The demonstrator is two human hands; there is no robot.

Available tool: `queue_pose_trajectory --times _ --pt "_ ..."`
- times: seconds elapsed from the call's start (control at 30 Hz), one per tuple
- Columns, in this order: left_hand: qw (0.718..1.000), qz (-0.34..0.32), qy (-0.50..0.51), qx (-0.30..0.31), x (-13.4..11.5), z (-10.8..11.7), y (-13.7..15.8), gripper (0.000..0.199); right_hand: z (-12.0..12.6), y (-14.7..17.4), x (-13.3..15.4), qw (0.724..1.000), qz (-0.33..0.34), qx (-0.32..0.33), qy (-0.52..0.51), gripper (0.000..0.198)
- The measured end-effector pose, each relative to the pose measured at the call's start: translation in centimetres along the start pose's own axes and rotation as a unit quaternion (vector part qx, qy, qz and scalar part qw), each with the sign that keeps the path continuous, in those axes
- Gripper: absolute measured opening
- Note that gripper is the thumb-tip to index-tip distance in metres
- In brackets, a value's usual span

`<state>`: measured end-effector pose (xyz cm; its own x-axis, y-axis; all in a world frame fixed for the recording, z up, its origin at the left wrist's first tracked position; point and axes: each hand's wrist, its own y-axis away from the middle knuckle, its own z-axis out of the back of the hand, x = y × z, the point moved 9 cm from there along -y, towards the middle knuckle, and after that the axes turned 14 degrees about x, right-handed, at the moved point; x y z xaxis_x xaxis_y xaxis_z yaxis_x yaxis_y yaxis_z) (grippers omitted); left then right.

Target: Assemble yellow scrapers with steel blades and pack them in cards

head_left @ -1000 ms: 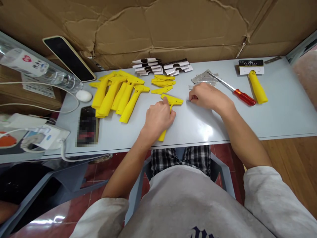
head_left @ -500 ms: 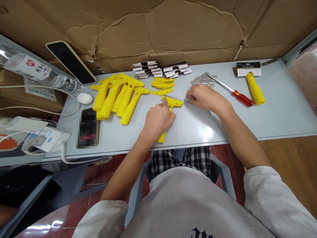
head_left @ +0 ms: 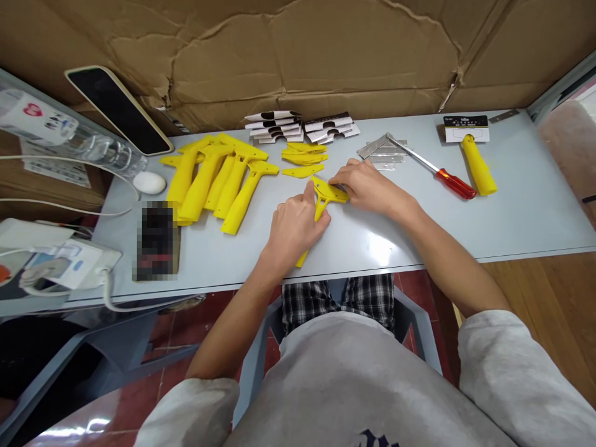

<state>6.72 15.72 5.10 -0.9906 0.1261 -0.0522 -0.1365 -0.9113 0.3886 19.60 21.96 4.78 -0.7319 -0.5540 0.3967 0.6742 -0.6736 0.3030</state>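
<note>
A yellow scraper (head_left: 331,192) lies on the table in front of me, its head facing away and its handle pointing towards me. My left hand (head_left: 298,225) is wrapped round the handle, with the index finger against the left end of the head. At the head's right end, my right hand (head_left: 365,185) has its fingers pinched together; whatever small thing they hold is hidden. Just beyond the head are several flat yellow cover pieces (head_left: 302,171). Thin metal blades (head_left: 384,155) lie beyond my right hand, and a screwdriver with a red handle (head_left: 456,184) rests its tip on them.
Several yellow scraper handles (head_left: 239,208) are piled at left, near a phone (head_left: 156,242). Folded card sleeves (head_left: 274,127) lie along the cardboard wall (head_left: 326,62). A scraper with a carded head (head_left: 479,166) is at right. A bottle (head_left: 69,133), leaning phone (head_left: 118,112) and cables crowd the left.
My right hand has moved left from the tabletop to the scraper's head, fingers pinched. My left hand keeps its hold. The view has shifted slightly.
</note>
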Motion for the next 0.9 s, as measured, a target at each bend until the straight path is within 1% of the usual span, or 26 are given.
queue_pose_trajectory --times 0.2,0.4,0.5,0.6,0.73,0.9 --pt "0.999 -0.018 0.02 -0.022 0.13 0.25 0.01 0.071 -0.02 0.08 -0.19 1.0 0.018 -0.008 -0.008 0.046" --pt "0.999 -0.012 0.021 -0.03 0.1 0.17 -0.38 0.068 -0.15 0.22 -0.34 1.0 0.002 -0.014 0.001 0.057" --pt "0.999 -0.017 0.025 -0.03 0.11 -0.01 -0.69 0.067 -0.13 0.23 -0.16 1.0 0.006 -0.019 -0.003 0.062" --pt "0.999 -0.018 0.031 -0.031 0.31 -0.25 -0.9 0.067 -0.11 0.05 0.02 1.0 0.018 -0.023 -0.011 0.059" --pt "0.998 -0.028 0.044 -0.047 0.49 -0.38 -0.96 0.066 -0.27 -0.27 -0.02 0.999 0.036 -0.026 -0.015 0.054" --pt "0.998 -0.027 0.045 -0.044 0.52 -0.51 -0.95 0.066 -0.38 -0.32 -0.18 0.997 0.061 -0.044 -0.029 0.054"
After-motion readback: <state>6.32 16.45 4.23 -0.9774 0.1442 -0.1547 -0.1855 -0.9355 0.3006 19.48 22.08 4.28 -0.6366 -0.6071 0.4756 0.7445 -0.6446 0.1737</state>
